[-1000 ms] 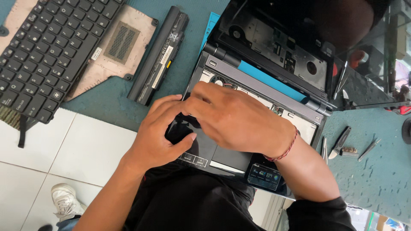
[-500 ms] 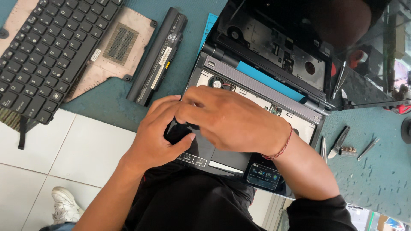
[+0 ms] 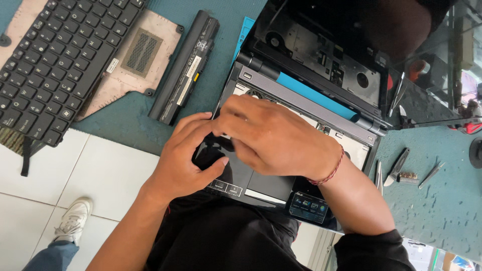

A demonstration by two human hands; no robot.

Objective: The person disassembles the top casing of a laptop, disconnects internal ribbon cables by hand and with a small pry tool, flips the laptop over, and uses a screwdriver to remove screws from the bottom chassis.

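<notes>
Head view: left hand (image 3: 183, 158) and right hand (image 3: 273, 138) press down on the laptop (image 3: 261, 183) palm rest, fingers curled. Rigid yet fragile; grip its edges; battery (image 3: 183, 68) at 11 o'clock.

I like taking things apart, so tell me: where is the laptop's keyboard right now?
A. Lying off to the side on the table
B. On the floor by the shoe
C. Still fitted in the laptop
A: the black keyboard lies loose on the green table, apart from the opened laptop under both hands.
</notes>
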